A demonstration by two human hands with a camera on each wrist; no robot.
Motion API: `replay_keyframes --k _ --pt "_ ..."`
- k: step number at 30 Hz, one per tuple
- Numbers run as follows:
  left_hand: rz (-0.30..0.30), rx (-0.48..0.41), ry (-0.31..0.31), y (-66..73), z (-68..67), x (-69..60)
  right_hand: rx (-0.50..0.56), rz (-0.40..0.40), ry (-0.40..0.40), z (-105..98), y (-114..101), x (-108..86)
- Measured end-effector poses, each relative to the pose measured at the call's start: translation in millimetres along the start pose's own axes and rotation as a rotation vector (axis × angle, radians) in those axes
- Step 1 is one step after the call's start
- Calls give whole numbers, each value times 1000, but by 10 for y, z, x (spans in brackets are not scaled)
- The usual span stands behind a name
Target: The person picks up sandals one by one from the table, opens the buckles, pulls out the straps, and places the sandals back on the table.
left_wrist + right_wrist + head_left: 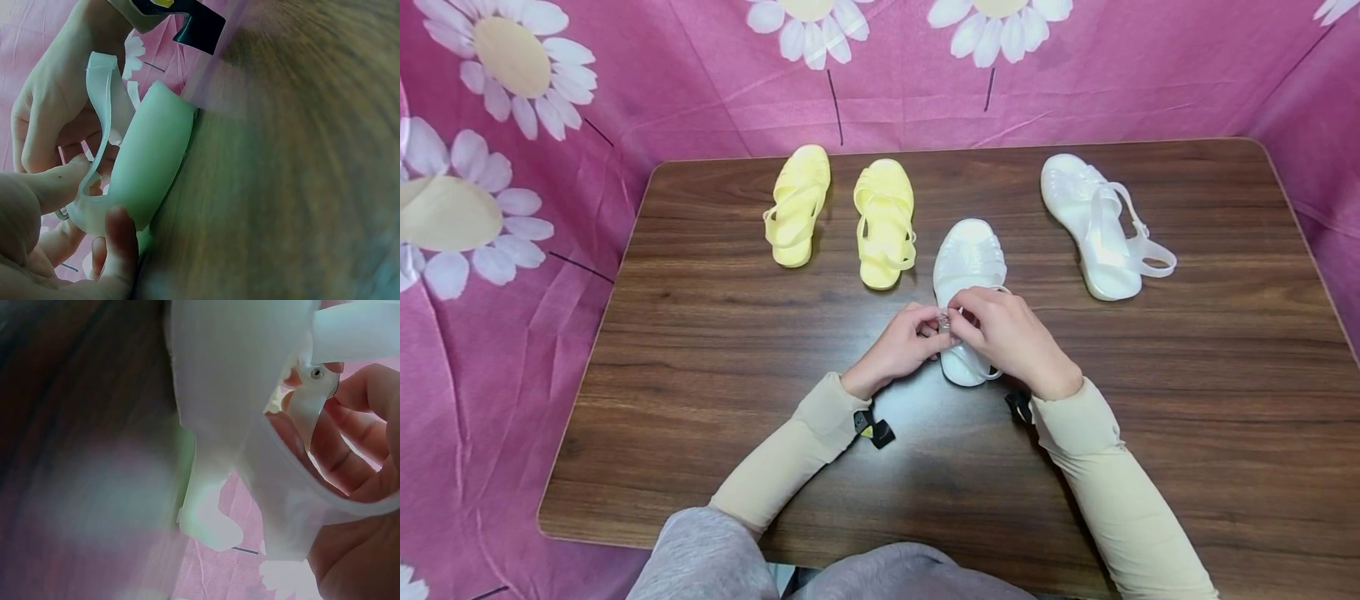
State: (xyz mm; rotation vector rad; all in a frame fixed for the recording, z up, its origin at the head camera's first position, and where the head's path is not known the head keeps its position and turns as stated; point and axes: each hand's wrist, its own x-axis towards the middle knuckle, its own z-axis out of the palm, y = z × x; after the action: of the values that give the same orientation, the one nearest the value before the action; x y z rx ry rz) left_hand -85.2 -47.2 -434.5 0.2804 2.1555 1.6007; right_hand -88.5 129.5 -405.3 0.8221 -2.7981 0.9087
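Note:
A pearly white jelly sandal (970,250) lies on the table, toe pointing away from me, with both hands at its left side. My left hand (897,348) pinches its strap near the small metal buckle (943,320). From the right, my right hand (1017,340) reaches over the sandal and pinches the strap at the same buckle. In the left wrist view, the sandal's heel (153,150) and a raised back strap (100,94) stand beside the fingers. A strap end with a round metal stud (317,373) shows near the fingers in the right wrist view.
A second white sandal (1067,187) lies at the back right, its strap spread to the right. Two yellow sandals (805,179) (886,187) are at the back left. Around the brown wooden table (700,400) hangs pink flowered cloth (685,75).

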Motion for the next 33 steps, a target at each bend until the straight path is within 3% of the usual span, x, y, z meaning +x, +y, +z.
replay_keyframes --k 11,26,33 --pt "14 12 23 -7 12 6 -28 3 -19 -4 12 8" --pt "4 -16 -12 -14 -4 13 155 -61 -102 -128 118 -19" --pt "-18 -54 -16 -11 -12 16 215 -106 -79 -142 214 -26"
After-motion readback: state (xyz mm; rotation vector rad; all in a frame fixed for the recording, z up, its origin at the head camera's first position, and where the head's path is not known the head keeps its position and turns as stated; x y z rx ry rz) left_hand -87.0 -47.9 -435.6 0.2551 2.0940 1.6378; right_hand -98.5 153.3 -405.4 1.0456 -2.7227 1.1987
